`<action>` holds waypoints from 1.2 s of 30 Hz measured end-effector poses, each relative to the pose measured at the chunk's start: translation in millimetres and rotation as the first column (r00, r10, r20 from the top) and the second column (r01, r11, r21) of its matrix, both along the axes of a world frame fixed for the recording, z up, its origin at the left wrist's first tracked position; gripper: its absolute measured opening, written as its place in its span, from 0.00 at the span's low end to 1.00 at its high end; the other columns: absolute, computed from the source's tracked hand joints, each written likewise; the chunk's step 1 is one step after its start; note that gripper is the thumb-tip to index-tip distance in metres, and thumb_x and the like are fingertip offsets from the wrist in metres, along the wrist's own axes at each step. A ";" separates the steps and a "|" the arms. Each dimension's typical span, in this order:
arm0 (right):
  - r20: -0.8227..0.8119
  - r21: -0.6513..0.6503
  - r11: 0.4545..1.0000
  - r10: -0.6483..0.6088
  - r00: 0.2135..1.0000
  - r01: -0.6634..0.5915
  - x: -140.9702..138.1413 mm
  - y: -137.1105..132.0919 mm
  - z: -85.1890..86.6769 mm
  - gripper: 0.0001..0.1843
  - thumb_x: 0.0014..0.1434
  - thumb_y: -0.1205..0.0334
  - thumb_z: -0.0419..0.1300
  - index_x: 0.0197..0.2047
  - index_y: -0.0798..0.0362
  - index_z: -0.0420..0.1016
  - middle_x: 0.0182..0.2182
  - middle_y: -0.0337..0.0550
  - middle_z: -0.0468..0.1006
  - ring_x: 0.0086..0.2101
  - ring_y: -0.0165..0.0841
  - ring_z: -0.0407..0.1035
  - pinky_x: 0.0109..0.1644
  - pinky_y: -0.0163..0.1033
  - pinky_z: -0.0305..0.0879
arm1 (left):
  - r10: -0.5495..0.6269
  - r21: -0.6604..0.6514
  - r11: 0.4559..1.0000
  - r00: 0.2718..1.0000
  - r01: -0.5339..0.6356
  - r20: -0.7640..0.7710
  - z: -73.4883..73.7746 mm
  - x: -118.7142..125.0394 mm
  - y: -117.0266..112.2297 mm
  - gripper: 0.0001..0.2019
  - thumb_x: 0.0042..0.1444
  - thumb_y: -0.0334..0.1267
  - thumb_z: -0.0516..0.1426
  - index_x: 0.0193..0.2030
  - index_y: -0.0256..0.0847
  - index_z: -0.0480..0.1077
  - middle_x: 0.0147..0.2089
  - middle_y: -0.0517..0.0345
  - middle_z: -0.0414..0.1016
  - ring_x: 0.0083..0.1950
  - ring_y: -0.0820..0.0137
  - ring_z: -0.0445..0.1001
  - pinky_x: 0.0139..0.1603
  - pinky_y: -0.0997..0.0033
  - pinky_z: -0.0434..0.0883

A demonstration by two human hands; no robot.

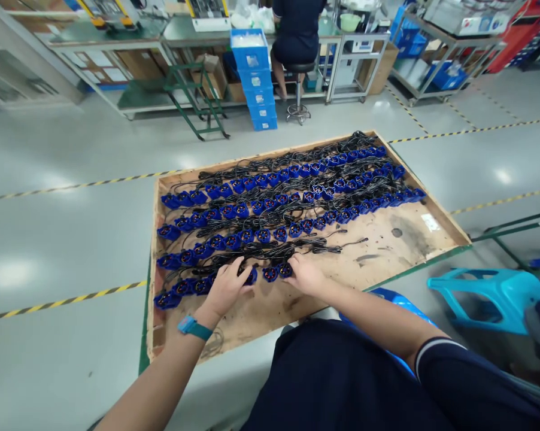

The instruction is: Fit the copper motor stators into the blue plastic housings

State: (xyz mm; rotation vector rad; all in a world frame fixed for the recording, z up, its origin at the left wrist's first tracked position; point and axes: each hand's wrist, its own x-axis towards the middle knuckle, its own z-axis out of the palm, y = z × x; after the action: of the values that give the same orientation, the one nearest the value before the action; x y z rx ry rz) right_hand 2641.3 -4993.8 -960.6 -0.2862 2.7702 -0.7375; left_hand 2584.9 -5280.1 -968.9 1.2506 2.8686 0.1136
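Note:
My left hand (227, 287) has its fingers curved around a blue round housing (252, 276) in the nearest row, and hides part of it. Just to the right, the fingertips and thumb of my right hand (305, 275) close on the side of another blue housing (285, 270). Between the hands sits one more blue housing (270, 274), with small coloured spots on its dark face. Black cables (279, 248) lie bundled behind this row. Farther left in the row, several blue housings (166, 299) rest side by side.
A shallow wooden tray (364, 263) holds several rows of blue housings with black cables. Beyond it stand stacked blue bins (257, 81), a green step frame (198, 99) and a seated person (297, 36) at a bench. A turquoise stool (490, 293) is at the right.

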 end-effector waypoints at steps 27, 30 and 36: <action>-0.151 0.301 0.940 -0.116 0.982 0.158 -27.4 100.6 1.8 0.25 0.65 0.64 0.52 0.63 0.59 0.69 0.51 0.58 0.73 0.52 0.46 0.62 0.56 0.46 0.56 | -0.043 0.007 0.999 0.998 0.043 0.053 -1.7 4.7 61.4 0.26 0.66 0.45 0.52 0.66 0.33 0.64 0.61 0.33 0.69 0.64 0.48 0.65 0.65 0.45 0.61; -0.187 0.277 0.930 -0.196 0.963 0.243 -34.0 93.8 10.2 0.26 0.64 0.67 0.51 0.64 0.62 0.68 0.50 0.60 0.74 0.51 0.47 0.63 0.57 0.48 0.56 | -0.009 0.011 1.000 1.000 0.008 0.030 1.4 5.1 62.6 0.34 0.61 0.54 0.57 0.66 0.30 0.64 0.60 0.30 0.69 0.63 0.45 0.65 0.65 0.44 0.61; -0.246 0.037 0.997 -0.050 0.968 0.061 2.8 23.2 20.2 0.24 0.67 0.50 0.54 0.60 0.56 0.71 0.53 0.56 0.72 0.53 0.47 0.61 0.58 0.51 0.55 | 0.121 0.080 0.990 0.992 -0.117 -0.041 16.3 10.6 -4.1 0.49 0.52 0.66 0.59 0.70 0.28 0.57 0.67 0.25 0.60 0.69 0.40 0.57 0.70 0.38 0.51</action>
State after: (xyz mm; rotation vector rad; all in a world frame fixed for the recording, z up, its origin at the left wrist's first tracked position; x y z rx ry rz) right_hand 2644.1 -4970.7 -940.4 -0.3116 3.0345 -0.6948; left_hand 2595.5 -5284.2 -952.7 1.1060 3.0053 0.2020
